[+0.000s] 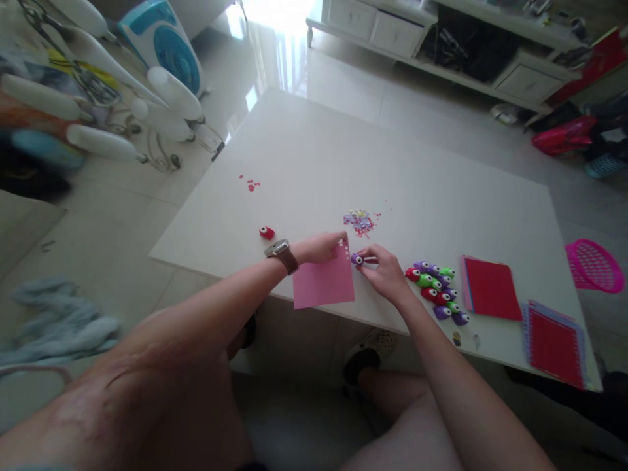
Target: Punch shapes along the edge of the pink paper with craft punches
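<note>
Left hand (321, 248), centre frame: I pinch the pink sheet (324, 288) on the bench (304, 150), likely steadying it. Right hand (387, 273): I pinch the purple punch (357, 260) at the sheet's corner.

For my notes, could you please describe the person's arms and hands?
Both arms are bare, no sleeves in view. The left hand and right hand are ungloved. A wristwatch with a brown strap and silvery case sits on the left wrist.
</note>
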